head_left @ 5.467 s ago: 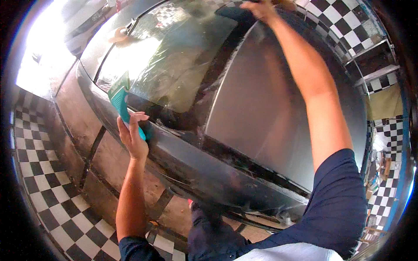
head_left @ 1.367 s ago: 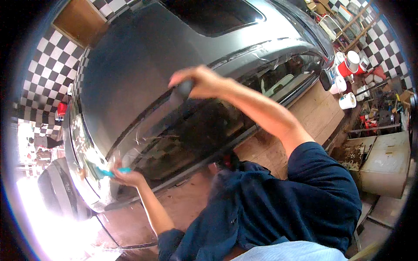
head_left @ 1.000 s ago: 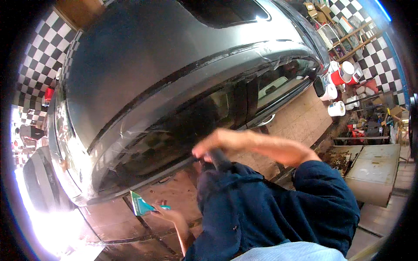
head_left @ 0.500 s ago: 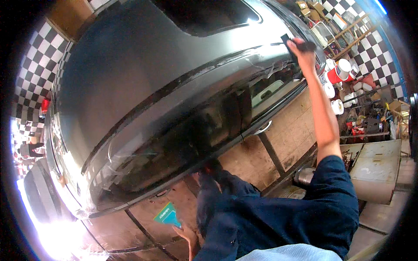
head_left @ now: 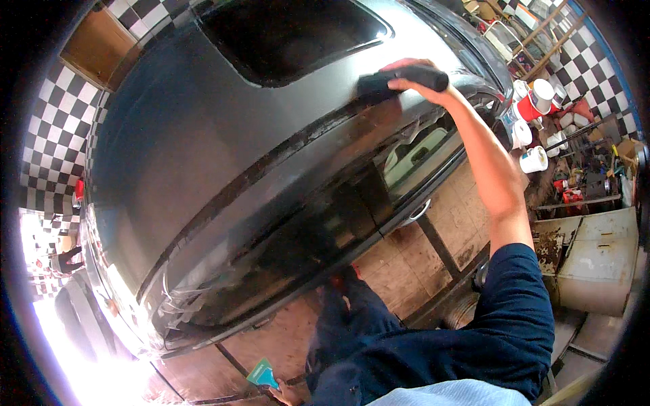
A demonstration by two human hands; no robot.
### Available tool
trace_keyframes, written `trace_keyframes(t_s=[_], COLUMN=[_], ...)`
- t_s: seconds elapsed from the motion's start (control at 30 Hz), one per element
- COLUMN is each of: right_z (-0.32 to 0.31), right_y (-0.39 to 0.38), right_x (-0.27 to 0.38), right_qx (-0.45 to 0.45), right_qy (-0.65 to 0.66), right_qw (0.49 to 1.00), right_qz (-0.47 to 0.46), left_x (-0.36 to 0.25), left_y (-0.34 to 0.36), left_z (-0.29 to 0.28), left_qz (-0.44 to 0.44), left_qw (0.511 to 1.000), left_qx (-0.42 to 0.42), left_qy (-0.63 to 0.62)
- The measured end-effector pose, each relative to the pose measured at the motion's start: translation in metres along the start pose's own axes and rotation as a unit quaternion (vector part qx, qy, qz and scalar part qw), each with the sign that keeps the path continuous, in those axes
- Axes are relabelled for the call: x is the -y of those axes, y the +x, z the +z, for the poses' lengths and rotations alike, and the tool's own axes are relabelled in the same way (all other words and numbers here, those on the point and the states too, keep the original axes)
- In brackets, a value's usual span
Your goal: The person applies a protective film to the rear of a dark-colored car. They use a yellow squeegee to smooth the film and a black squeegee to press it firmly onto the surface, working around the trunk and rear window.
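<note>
The car (head_left: pixel 305 223) stands before you, with the sunroof (head_left: pixel 291 40) in its roof (head_left: pixel 183 135). Your right hand (head_left: pixel 433 93) holds the handled tool (head_left: pixel 378 86) at the roof's near edge, to the right of the sunroof. Your left hand (head_left: pixel 286 392) holds the scraper (head_left: pixel 261 373) low, over the floor (head_left: pixel 420 257). The buckets (head_left: pixel 542 97) stand to the right.

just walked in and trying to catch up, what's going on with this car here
A person in a dark blue short-sleeved top is working beside a dark grey car. Their right hand grips a black handled tool at the roof edge, near the dark glass sunroof. Their left hand holds a teal flat scraper low at their side. Whether the black tool presses on the car isn't clear.
</note>
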State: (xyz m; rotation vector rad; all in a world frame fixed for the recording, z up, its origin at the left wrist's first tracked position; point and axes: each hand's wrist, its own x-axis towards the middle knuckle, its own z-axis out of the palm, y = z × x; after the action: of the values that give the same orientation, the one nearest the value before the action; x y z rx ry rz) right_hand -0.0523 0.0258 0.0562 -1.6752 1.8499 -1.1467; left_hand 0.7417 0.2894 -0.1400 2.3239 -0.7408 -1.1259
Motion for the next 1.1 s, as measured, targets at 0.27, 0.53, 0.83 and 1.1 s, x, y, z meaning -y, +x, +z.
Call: trace_keyframes(t_s=[0.27,0.53,0.83,1.1], right_z=[-0.042,0.097,0.116,0.228], right_y=[0.018,-0.029,0.012,-0.147], right_x=[-0.064,0.084,0.099,0.182], right_qx=[-0.255,0.105,-0.132,0.203], right_qy=[0.037,0.152,0.026,0.213], right_qw=[0.965,0.971,0.990,0.932], right_qz=[-0.053,-0.152,-0.034,-0.210], left_x=[-0.014,0.021,0.036,0.046], left_y=[0.011,0.005,-0.024,-0.062], left_z=[0.002,-0.016,0.007,0.014], left_qz=[-0.003,0.071,0.133,0.024], left_qw=[0.999,0.997,0.985,0.963], left_qx=[0.050,-0.007,-0.007,-0.004], left_qy=[-0.020,-0.040,-0.106,-0.267])
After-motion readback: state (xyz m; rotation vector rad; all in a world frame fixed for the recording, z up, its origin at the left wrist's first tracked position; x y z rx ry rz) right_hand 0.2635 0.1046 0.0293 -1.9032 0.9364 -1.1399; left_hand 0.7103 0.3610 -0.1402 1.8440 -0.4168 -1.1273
